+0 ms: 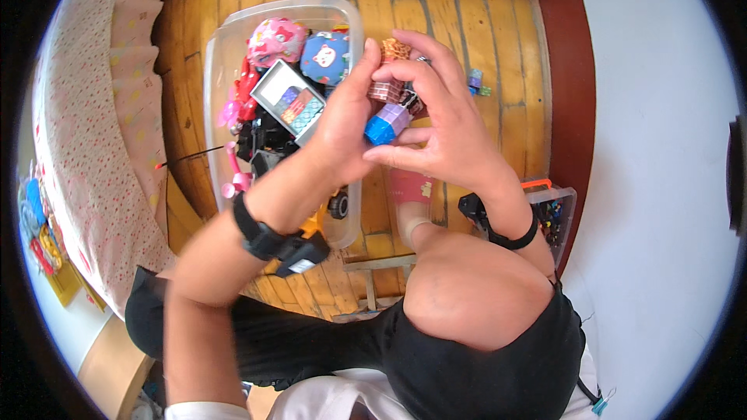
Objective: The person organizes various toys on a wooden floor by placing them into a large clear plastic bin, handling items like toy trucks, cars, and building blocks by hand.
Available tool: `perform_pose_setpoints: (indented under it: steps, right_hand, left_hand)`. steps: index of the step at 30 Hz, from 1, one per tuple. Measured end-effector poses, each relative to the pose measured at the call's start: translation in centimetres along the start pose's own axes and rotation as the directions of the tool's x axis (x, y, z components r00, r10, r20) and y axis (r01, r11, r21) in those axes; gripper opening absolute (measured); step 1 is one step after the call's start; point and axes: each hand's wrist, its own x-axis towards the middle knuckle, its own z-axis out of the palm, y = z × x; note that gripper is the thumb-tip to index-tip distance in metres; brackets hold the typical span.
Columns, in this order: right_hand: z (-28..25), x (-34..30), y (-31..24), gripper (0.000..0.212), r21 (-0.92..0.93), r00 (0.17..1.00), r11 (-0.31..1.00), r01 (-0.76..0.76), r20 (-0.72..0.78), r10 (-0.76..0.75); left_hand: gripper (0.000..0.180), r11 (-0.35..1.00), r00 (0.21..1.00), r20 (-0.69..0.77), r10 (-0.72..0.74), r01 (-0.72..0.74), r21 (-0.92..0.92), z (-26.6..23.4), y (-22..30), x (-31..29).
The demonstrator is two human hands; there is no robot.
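Observation:
My left hand point(346, 120) and my right hand point(451, 120) are cupped together at the right rim of a clear plastic bin point(354, 218). Between them sit several small patterned blocks, partly hidden by my fingers. A blue and purple block piece point(387, 124) shows lowest, just above my right thumb. Above it are a brick-patterned block point(387, 91) and an orange spotted block point(395, 49). My right fingers curl over the blocks, while my left palm and thumb press from the left. Inside the bin, an open white box point(272, 85) holds more patterned blocks point(298, 106).
The bin also holds a pink cloth bundle point(276, 40), a blue cloth bundle point(325, 57) and a yellow toy vehicle point(313, 224). Small loose blocks point(477, 82) lie on the wooden floor. Another clear container point(564, 214) stands by the white wall, and a bed point(101, 132) is at left.

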Motion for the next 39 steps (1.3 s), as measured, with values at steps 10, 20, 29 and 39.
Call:
perform_pose_setpoints:
  steps: [10,20,29,39]
  right_hand:
    - [5.6,6.6,-4.9,0.054,0.509,0.977,0.845,0.163,0.035,-0.21]
    - [13.5,7.0,-5.3,0.029,0.241,0.978,0.97,0.029,0.195,-0.078]
    - [9.2,12.1,-7.7,0.023,0.124,0.975,0.992,0.034,0.214,-0.06]
    - [11.2,12.5,-4.1,0.027,-0.054,0.921,0.981,0.189,0.355,-0.158]
  left_hand:
    - [0.048,0.761,0.977,-0.149,-0.153,0.212,0.613,-1.4,14.9,-10.1]
    - [0.034,0.801,0.964,-0.133,0.232,-0.112,0.588,-10.6,14.8,-11.7]
    - [0.039,0.846,0.977,-0.064,0.202,-0.141,0.514,-14.1,13.8,-10.4]
    - [0.033,0.841,0.994,0.0,0.107,-0.09,0.534,-13.7,12.3,-9.7]
